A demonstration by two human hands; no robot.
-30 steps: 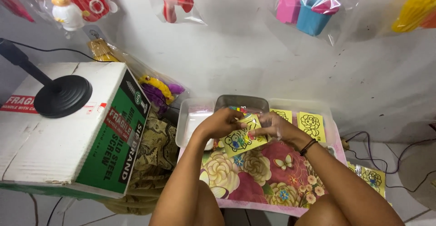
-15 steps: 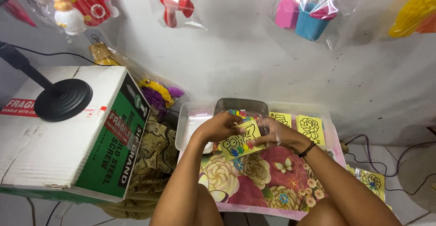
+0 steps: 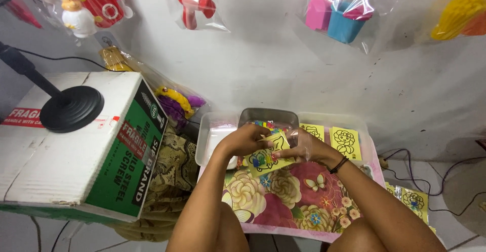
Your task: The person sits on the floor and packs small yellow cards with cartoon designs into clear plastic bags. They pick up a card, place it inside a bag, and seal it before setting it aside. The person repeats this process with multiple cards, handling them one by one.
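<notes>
Head view shows both hands meeting over a yellow picture card (image 3: 264, 157) with a colourful drawing, held just above the flowered cloth (image 3: 283, 196) in front of a grey tray (image 3: 268, 116). The left hand (image 3: 245, 139) curls over the card's upper edge, fingers closed on it; the right hand (image 3: 298, 151) pinches its right side along with what looks like a clear sleeve. Keeping the card flat and gripped at the edges would likely serve best. Both forearms angle inward, wrists low, elbows near the knees. Two more yellow cards (image 3: 346, 141) lie beside the tray.
</notes>
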